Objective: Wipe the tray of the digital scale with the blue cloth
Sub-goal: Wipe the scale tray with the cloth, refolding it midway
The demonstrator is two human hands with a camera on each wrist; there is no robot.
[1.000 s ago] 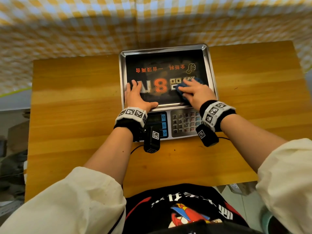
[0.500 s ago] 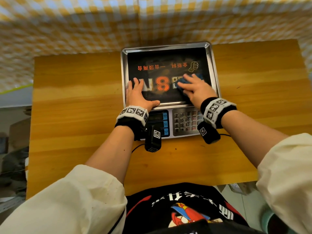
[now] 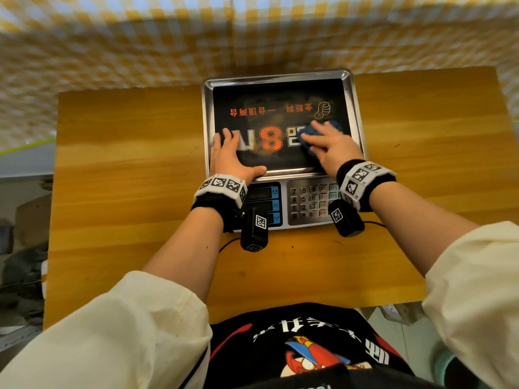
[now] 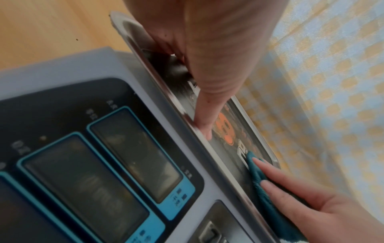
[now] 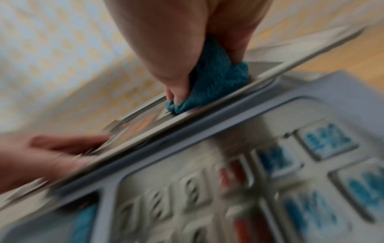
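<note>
Starting at the lower middle of the head view, the scale's keypad [image 3: 311, 202] and display panel [image 3: 262, 203] sit nearest the person, partly under both wrists. Just above them the left hand [image 3: 229, 158] lies flat with straight fingers on the lower left of the tray [image 3: 209, 113], holding nothing, probably to steady the scale, while the right hand [image 3: 330, 147] presses the bunched blue cloth [image 3: 304, 136] onto the tray's right side, fingers curled over it for wiping pressure. Farther up, the wooden table [image 3: 126, 153] ends at a checked curtain [image 3: 140, 37].
</note>
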